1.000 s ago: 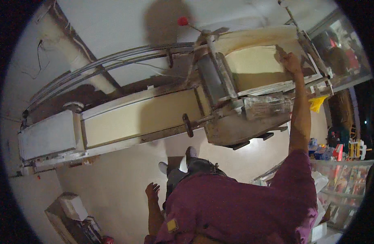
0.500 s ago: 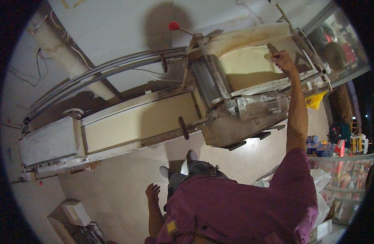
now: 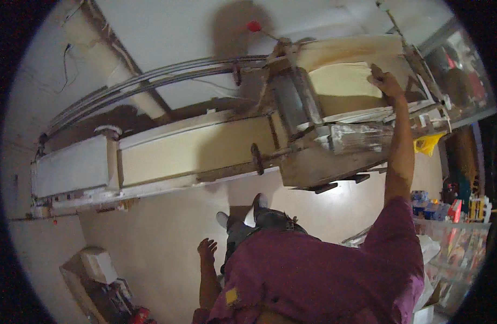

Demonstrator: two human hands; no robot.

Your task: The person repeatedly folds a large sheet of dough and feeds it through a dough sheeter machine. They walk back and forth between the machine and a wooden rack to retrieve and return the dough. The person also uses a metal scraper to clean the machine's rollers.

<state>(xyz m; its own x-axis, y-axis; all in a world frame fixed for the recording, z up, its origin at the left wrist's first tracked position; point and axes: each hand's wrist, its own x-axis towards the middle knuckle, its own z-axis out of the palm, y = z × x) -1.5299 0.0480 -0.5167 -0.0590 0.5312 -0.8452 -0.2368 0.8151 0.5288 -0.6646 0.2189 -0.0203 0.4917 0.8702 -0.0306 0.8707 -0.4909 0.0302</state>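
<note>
A dough sheeter [image 3: 362,48] stretches across the view, with a pale dough sheet [image 3: 343,81] on its right-hand tray. Over that sheet's right end is my right hand [image 3: 388,85], its arm reaching far out. Its fingers are curled in; whether they pinch the dough edge or something small is too blurred to tell. A longer pale sheet [image 3: 194,148] lies on the left bed, left of the rollers [image 3: 291,100]. My left hand [image 3: 207,247] hangs low at my side above the floor, fingers apart, holding nothing.
A lever with a red knob [image 3: 253,26] rises behind the rollers. Handwheels [image 3: 257,159] stick out at the front. A yellow bag [image 3: 428,143] hangs at the right end, near a glass case [image 3: 454,248] with packages on top. At lower left stands a box [image 3: 100,264].
The whole view has shifted, so the machine sits further right. My right hand stays over the dough's right end, its fingers now seen against the sheet's edge. My left hand still hangs low.
</note>
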